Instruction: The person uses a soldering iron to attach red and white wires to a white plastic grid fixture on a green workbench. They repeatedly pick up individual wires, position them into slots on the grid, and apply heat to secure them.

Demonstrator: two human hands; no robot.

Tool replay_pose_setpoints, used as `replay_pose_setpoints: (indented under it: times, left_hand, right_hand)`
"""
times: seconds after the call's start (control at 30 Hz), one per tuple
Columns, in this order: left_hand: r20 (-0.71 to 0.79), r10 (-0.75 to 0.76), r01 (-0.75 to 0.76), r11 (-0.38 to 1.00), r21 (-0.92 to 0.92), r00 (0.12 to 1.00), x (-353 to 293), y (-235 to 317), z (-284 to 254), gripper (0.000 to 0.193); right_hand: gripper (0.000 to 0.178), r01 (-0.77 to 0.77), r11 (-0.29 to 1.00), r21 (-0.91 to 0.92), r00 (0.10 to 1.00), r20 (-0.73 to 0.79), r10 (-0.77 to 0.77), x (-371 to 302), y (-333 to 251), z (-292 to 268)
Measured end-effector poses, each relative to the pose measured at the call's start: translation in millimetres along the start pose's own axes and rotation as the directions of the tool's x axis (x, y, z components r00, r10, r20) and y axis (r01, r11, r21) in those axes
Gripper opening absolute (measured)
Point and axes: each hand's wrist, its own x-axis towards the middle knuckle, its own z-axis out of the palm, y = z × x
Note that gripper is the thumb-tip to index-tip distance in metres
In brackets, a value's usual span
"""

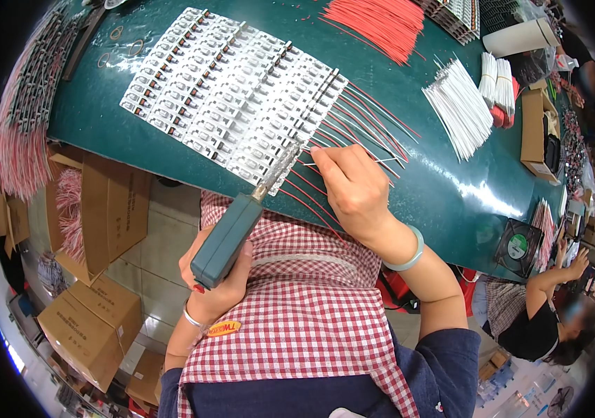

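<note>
My left hand (pixel 215 279) is wrapped round the green handle of a soldering gun (pixel 226 237). Its metal end points up and to the right, over the near right corner of a block of small silvery-white parts (pixel 231 90) laid out in rows. At that same edge my right hand (pixel 356 191) pinches a thin white wire (pixel 386 160) between thumb and fingers. Red wires (pixel 311 200) and white ones fan out from the block's right side across the green table. The exact contact between gun tip, wire and part is too small to make out.
A pile of loose red wires (pixel 377 24) lies at the back, and cut white wires (pixel 458 108) lie to the right. A black fan (pixel 518 245) stands near the table's right edge. Wired strips (pixel 32 104) hang at far left above cardboard boxes (pixel 92 320). Another person (pixel 534 313) sits at right.
</note>
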Motion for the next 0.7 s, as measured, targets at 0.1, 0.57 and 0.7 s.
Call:
replay_pose_setpoints:
  times: [0.1,0.57,0.7]
  left_hand:
    - [0.006,-0.002,0.003,1.0,-0.006,1.0,0,-1,2,0.022]
    - [-0.013,0.026,-0.026,1.0,0.012,1.0,-8,-11,3,0.02]
    - [-0.014,0.008,-0.007,0.999,0.046,1.0,-14,-15,0,0.022]
  right_hand:
    - [0.028,0.004,1.0,-0.012,1.0,0.003,-0.004,0,0,1]
    - [0.026,0.001,0.999,-0.044,1.0,0.013,-0.001,1,-3,0]
    - [0.026,-0.004,0.998,-0.058,1.0,0.018,0.005,1,-3,0]
